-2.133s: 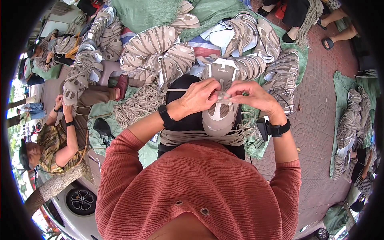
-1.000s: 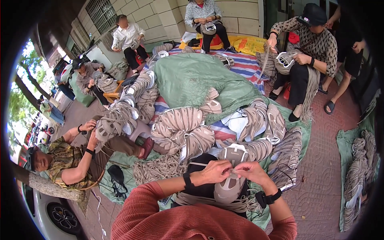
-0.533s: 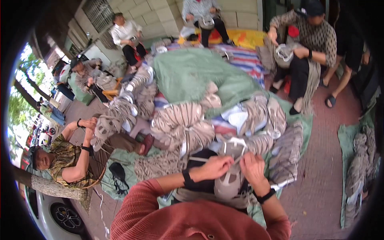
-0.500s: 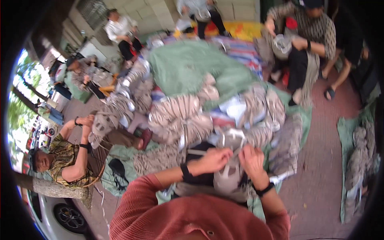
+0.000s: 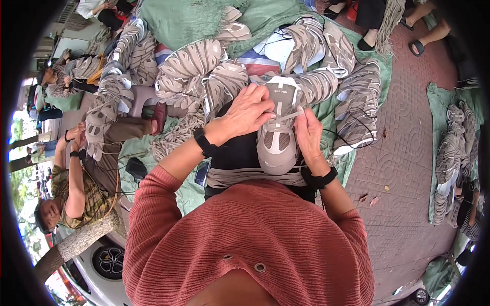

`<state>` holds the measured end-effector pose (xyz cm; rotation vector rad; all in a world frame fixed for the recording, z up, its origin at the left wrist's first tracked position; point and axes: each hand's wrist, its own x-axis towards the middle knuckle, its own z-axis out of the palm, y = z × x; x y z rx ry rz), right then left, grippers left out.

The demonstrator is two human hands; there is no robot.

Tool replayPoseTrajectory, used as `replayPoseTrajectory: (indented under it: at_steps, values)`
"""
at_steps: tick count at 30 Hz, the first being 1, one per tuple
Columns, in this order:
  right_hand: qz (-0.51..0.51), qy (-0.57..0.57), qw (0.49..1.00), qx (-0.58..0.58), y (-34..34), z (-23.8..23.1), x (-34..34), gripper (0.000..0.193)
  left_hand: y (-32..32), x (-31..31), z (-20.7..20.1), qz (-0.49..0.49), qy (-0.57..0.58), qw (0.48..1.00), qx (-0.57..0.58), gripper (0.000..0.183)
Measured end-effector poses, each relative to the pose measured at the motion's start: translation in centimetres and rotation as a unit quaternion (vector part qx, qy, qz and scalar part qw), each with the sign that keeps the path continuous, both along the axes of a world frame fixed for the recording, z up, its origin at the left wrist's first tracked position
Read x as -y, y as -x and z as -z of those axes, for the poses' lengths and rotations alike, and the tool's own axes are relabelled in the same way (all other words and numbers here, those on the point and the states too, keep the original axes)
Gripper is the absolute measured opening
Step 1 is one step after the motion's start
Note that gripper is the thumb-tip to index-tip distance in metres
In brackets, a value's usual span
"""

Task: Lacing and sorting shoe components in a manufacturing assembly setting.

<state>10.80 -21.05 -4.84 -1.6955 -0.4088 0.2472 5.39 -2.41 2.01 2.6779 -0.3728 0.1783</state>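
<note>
On my lap lies a grey-beige sneaker (image 5: 275,154), its rounded toe toward me and its white-edged tongue pointing away. A flat pale shoelace (image 5: 289,116) runs across the shoe's middle. My left hand (image 5: 249,110) is on the left side of the shoe, thumb and fingers pinched on the lace. From the right, my right hand (image 5: 309,133) pinches the lace's other side between thumb and finger, close to the shoe's edge. A bundle of grey laces (image 5: 255,177) lies across my lap, behind the toe.
Stacked sneakers (image 5: 189,71) lie beyond my lap, on and beside a green sheet (image 5: 189,23). More shoe rows (image 5: 360,102) stand at the right. A co-worker (image 5: 71,194) sits at the left, near a tree trunk (image 5: 81,242) and a parked car (image 5: 89,270).
The view has tilted downward, so the hands and shoe sit higher in the picture. The hands stay at the shoe, with the lace now stretched across it.
</note>
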Motion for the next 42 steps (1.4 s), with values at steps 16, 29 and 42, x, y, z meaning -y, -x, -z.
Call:
replayPoseTrajectory:
  at_steps: [16,29,42]
  values:
    - [-0.099,0.02,0.994,0.038,-0.4,0.2,1.5,0.011,1.0,-10.5,-3.0,-0.004,-0.133,0.991,-0.007,0.011]
    - [-0.305,0.149,0.891,0.301,-4.8,-5.8,0.7,0.014,0.5,-4.5,-1.0,-0.106,0.339,0.909,-0.219,0.028]
    - [-0.554,0.121,0.807,0.166,-5.7,-4.9,-0.7,0.006,0.2,-2.6,1.7,-0.06,0.333,0.923,-0.182,0.018]
